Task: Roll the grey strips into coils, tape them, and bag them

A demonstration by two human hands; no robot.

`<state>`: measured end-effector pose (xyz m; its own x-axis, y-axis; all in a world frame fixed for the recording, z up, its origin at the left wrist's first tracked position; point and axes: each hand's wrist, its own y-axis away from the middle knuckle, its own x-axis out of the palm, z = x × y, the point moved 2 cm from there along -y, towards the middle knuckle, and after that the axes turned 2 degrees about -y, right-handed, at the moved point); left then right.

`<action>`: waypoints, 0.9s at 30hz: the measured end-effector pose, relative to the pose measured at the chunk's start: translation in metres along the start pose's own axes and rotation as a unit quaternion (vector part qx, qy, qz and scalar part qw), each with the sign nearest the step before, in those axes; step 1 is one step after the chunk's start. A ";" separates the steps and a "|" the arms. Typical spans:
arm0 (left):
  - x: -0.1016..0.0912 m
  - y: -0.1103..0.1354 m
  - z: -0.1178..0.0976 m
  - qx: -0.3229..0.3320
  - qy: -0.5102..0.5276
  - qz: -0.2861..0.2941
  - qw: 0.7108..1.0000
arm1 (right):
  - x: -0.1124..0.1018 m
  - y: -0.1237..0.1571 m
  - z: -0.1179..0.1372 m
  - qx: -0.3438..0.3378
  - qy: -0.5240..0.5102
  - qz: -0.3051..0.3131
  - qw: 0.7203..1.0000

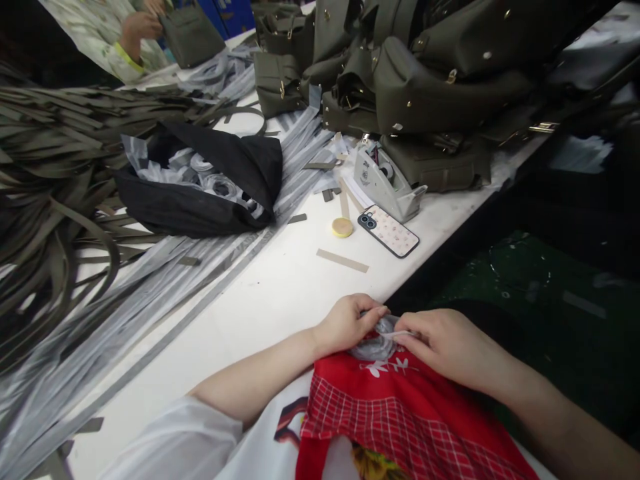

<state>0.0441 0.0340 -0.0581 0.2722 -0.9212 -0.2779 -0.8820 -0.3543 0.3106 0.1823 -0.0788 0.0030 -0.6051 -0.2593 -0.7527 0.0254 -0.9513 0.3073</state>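
Observation:
Close to my body, over the red apron (pixel 385 413), is a loose coil of translucent grey plastic strip (pixel 373 348). My left hand (pixel 347 325) is closed on the coil's left and upper side, with the thumb across its top. My right hand (pixel 445 343) pinches a flat whitish strip end (pixel 400 333) between thumb and fingers at the coil's right side. Part of the coil is hidden behind the fingers. Both hands are just off the white table's near edge.
A black cloth bag (pixel 200 213) holds similar coils. Long grey strips (pixel 165 313) and dark straps (pixel 55 147) cover the left. Olive handbags (pixel 425 93) are piled behind a tape dispenser (pixel 385 180), a phone (pixel 393 233) and a yellow round tin (pixel 343 227). Another person's hand (pixel 137 30) is at a bag.

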 end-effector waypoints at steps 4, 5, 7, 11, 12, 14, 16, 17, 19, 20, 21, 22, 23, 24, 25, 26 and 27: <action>-0.001 0.002 -0.010 0.091 -0.003 0.023 0.996 | 0.005 -0.001 -0.018 0.045 -0.125 -0.095 0.987; 0.000 0.003 -0.012 0.104 -0.004 0.030 0.994 | 0.008 -0.003 -0.021 0.058 -0.156 -0.111 0.980; 0.002 0.004 -0.014 0.112 -0.004 0.029 0.993 | 0.016 -0.010 -0.029 0.077 -0.227 -0.120 0.963; 0.006 0.006 -0.008 0.094 0.008 0.008 0.996 | 0.037 -0.022 -0.045 0.122 -0.389 -0.089 0.909; 0.006 0.006 -0.007 0.094 0.008 0.009 0.995 | 0.042 -0.025 -0.048 0.139 -0.434 -0.076 0.887; 0.006 0.007 -0.007 0.108 0.009 0.007 0.994 | 0.052 -0.030 -0.050 0.161 -0.504 -0.051 0.847; 0.006 0.009 -0.008 0.127 0.011 -0.003 0.992 | 0.059 -0.034 -0.048 0.161 -0.532 -0.034 0.830; 0.005 0.010 -0.010 0.135 0.009 -0.013 0.991 | 0.061 -0.035 -0.045 0.157 -0.533 -0.035 0.831; 0.002 0.011 -0.011 0.136 -0.005 -0.045 0.990 | 0.060 -0.034 -0.040 0.149 -0.505 -0.059 0.848; 0.001 0.011 -0.011 0.126 -0.015 -0.060 0.990 | 0.058 -0.033 -0.038 0.141 -0.477 -0.077 0.864; 0.001 0.011 -0.010 0.111 -0.022 -0.069 0.991 | 0.056 -0.031 -0.036 0.132 -0.443 -0.096 0.882; 0.001 0.011 -0.009 0.093 -0.024 -0.069 0.993 | 0.053 -0.028 -0.035 0.123 -0.407 -0.114 0.898; 0.002 0.010 -0.007 0.073 -0.022 -0.064 0.995 | 0.050 -0.026 -0.034 0.114 -0.377 -0.124 0.911; 0.003 0.009 -0.005 0.052 -0.016 -0.055 0.997 | 0.047 -0.023 -0.034 0.107 -0.360 -0.124 0.919; 0.005 0.008 -0.003 0.032 -0.006 -0.050 0.998 | 0.045 -0.020 -0.034 0.100 -0.357 -0.116 0.921; 0.007 0.008 -0.001 0.013 0.004 -0.050 0.999 | 0.042 -0.018 -0.035 0.091 -0.368 -0.100 0.920; 0.008 0.007 0.000 -0.002 0.014 -0.055 0.998 | 0.040 -0.016 -0.035 0.082 -0.385 -0.078 0.916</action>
<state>0.0399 0.0238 -0.0582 0.3769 -0.8811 -0.2856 -0.8453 -0.4533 0.2827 0.1859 -0.0796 -0.0525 -0.9747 0.1328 -0.1798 -0.1910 -0.9128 0.3611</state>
